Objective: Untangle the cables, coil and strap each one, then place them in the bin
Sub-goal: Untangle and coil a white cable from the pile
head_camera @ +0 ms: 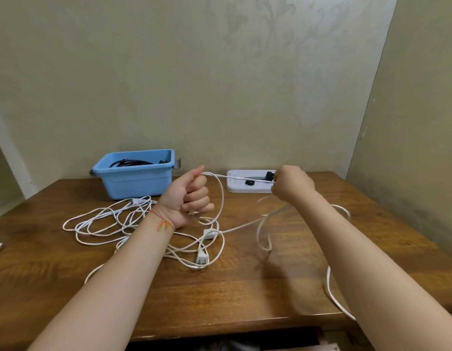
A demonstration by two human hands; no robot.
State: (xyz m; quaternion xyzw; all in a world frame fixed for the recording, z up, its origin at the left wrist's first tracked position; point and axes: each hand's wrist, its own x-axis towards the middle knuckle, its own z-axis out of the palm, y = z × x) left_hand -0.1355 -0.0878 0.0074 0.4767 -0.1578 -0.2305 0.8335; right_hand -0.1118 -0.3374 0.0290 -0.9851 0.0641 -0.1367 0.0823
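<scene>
Coiling is judged under way: white cable [241, 176] is stretched taut right of the bin [133, 173], gripped by the left hand [192, 198] and pinched by the right hand [292, 184]; another loop is called for next.

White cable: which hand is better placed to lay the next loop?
Probably the right hand: it pinches the white cable on its free run, while the left hand grips the started loop.
</scene>
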